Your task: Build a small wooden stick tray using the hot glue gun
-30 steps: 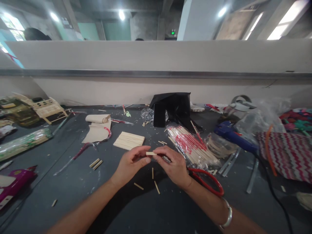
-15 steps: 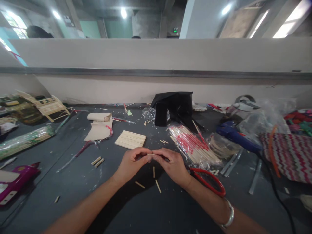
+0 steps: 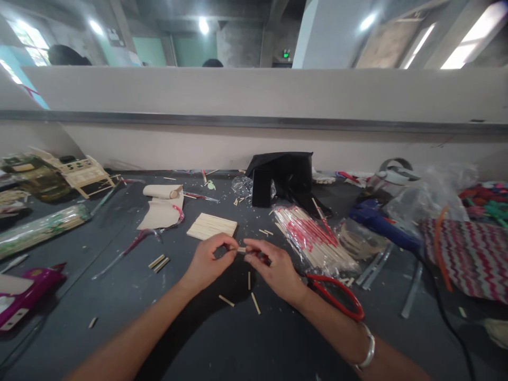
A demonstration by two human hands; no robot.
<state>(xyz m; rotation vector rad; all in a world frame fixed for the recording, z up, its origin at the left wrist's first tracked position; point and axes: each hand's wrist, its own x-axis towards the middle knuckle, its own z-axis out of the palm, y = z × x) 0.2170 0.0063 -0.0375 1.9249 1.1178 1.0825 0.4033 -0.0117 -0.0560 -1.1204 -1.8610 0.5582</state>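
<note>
Left edge: a purple glue gun (image 3: 27, 299) lies on the dark tabletop (image 3: 119, 296).
Left of the hands: two short stick bundles (image 3: 159, 263) lie side by side, near the left forearm.
Behind the left hand: a flat panel of pale sticks (image 3: 212, 225) lies just beyond the knuckles.
Left hand: the left hand (image 3: 210, 263) is pinched nearly closed, thumb and forefinger tips holding the left end of a short wooden piece (image 3: 241, 250).
Wooden piece: it lies roughly level between the two hands, raised over the tabletop.
Below it: three loose sticks (image 3: 249, 280) lie apart from one another, pointing different ways.
Right hand: the right hand (image 3: 278, 271) has thumb and forefinger curled about the piece's right end, with a narrow gap between their tips; whether they press on it, I cannot tell.
Right of the hands: a clear bag of sticks (image 3: 309, 238) lies beyond the right wrist, and a red handle loop (image 3: 342, 297) beside the forearm.
Farther right: a blue glue gun (image 3: 383, 226) lies near a striped cloth (image 3: 472, 262).
</note>
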